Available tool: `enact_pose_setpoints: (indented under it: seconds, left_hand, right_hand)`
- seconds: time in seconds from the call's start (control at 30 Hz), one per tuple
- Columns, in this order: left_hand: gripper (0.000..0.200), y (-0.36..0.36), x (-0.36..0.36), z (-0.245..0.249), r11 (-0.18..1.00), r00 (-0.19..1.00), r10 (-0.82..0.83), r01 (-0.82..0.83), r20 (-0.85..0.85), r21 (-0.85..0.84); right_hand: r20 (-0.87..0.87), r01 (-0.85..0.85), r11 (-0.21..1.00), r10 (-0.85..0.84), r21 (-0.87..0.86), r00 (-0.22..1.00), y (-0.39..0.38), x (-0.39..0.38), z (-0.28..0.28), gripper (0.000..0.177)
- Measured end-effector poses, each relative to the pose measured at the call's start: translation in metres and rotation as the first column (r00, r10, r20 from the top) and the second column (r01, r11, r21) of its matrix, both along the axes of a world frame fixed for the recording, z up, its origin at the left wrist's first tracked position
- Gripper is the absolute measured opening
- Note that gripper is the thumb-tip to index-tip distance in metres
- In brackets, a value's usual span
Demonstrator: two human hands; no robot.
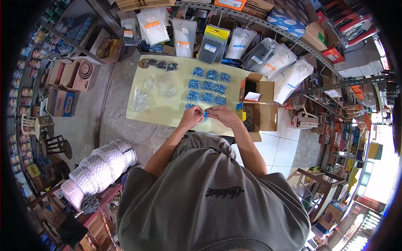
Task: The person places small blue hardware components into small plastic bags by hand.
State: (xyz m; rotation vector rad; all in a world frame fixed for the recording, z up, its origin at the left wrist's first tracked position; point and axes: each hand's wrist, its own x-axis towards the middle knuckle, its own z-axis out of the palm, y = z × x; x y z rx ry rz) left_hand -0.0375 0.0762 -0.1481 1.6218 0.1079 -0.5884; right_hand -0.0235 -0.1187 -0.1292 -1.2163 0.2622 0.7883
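Observation:
At the near edge of the pale table (163,118), my left hand (192,117) and my right hand (222,115) meet with fingers closed. Both pinch a small clear bag of blue pieces (205,119), mostly covered by the fingers. Just beyond them, similar blue-filled packets (207,85) lie in neat rows; one in the nearest row is partly behind my left hand. Clear plastic bags (141,100) lie loose on the left part of the table. Dark small packets (161,64) line its far left corner.
Open cardboard boxes (268,117) stand at the table's right end, one holding dark small items. Hanging packs of cable ties (213,44) border the far side. A large roll of white rope (104,163) is at my left. Stocked shelves (351,142) rise on the right.

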Motion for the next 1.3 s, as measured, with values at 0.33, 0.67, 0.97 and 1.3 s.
enact_pose_setpoints:
  seconds: [0.33,0.67,0.97,1.3]
  left_hand:
    - [0.01,0.001,0.001,0.005,1.0,1.0,-0.005,0.005,-0.018,0.017]
    - [0.011,0.0,0.0,0.006,1.0,1.0,0.002,-0.002,-0.023,0.003]
    - [0.009,0.001,0.0,-0.005,0.999,1.0,0.021,-0.021,0.005,-0.028]
    - [0.01,0.001,0.002,0.001,1.0,0.999,-0.032,0.031,0.039,0.003]
  right_hand:
    - [-0.042,-0.118,0.993,0.118,0.011,0.992,-0.001,0.006,0.004,0.031]
    - [0.101,-0.212,0.968,0.226,-0.13,0.969,-0.003,0.004,0.001,0.03]
    - [0.318,-0.177,0.604,0.619,-0.777,0.718,0.001,0.004,0.012,0.028]
    - [0.371,-0.077,0.623,0.555,-0.778,0.744,0.007,-0.001,-0.002,0.026]
